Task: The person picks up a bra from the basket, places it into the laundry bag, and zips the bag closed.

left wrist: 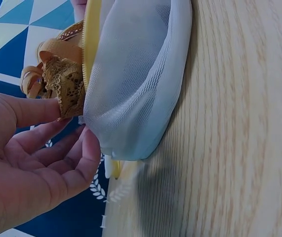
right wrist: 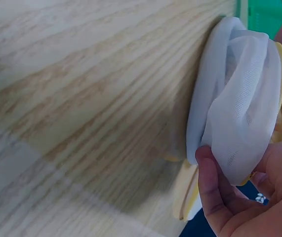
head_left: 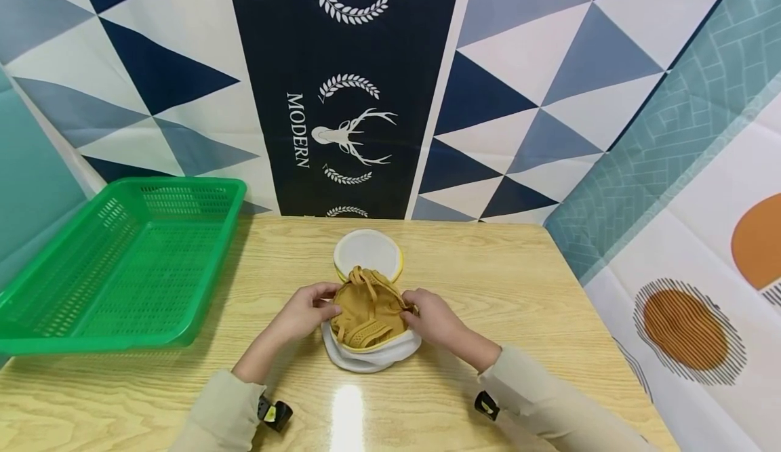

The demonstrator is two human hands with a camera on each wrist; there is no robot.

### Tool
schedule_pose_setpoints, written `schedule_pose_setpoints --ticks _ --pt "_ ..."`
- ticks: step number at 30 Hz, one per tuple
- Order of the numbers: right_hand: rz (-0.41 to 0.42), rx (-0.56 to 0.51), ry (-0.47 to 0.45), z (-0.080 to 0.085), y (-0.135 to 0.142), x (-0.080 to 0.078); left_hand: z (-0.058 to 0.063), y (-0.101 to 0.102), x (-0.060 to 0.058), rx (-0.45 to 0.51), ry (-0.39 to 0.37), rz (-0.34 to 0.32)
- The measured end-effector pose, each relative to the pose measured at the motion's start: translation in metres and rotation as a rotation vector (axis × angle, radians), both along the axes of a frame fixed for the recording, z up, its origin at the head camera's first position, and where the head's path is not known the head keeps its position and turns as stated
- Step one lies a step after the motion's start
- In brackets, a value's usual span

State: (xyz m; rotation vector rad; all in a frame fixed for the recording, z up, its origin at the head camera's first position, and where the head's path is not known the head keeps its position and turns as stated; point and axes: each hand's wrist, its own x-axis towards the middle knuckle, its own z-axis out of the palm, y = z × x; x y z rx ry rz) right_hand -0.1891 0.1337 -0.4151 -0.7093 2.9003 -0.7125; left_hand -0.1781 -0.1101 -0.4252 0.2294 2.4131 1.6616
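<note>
A mustard-coloured bra (head_left: 360,306) with lace and thin straps sits in a round white mesh laundry bag (head_left: 381,356) edged with a yellow zip. The bag's round lid (head_left: 368,252) lies folded back behind it. At the left rim, my left hand (head_left: 308,311) pinches the bra's lace edge (left wrist: 70,91) between thumb and fingers, as the left wrist view shows. My right hand (head_left: 436,316) grips the opposite side of the bag, its fingers against the outer mesh (right wrist: 239,108) in the right wrist view. Its thumb is partly hidden there.
A green plastic basket (head_left: 204,282) with perforated sides stands on the left of the wooden table (head_left: 488,269). A patterned cloth wall (head_left: 348,99) rises behind the table's back edge, and another patterned sheet (head_left: 689,249) hangs along the right side.
</note>
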Motion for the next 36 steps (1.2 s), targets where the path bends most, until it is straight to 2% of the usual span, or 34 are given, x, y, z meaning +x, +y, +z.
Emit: schedule_pose_setpoints --ticks 4,10,13,21,27,33,36 --pt "-0.016 0.001 -0.026 -0.001 -0.0007 0.0005 -0.001 -0.0002 0.0 -0.004 0.016 -0.02" --pt "-0.103 -0.073 -0.124 0.0015 -0.002 -0.0008 -0.0031 0.0006 0.0 -0.016 0.054 -0.074" --pt "-0.1 -0.102 -0.138 0.0026 -0.0028 -0.0017 -0.0051 0.0018 0.0003 -0.035 0.072 -0.079" --pt "-0.045 -0.058 -0.087 0.0007 -0.0033 -0.0041 -0.0073 0.0035 0.0011 -0.047 0.086 -0.076" --pt "-0.023 -0.036 -0.062 0.0007 -0.0049 -0.0051 -0.0084 0.0045 -0.0012 -0.074 0.088 -0.046" --pt "-0.054 -0.05 -0.116 0.0049 -0.0056 -0.0065 -0.0079 0.0046 -0.0022 -0.082 0.091 -0.004" --pt "-0.064 -0.066 -0.127 0.0039 -0.0048 -0.0072 -0.0084 0.0026 -0.0032 -0.074 0.086 -0.023"
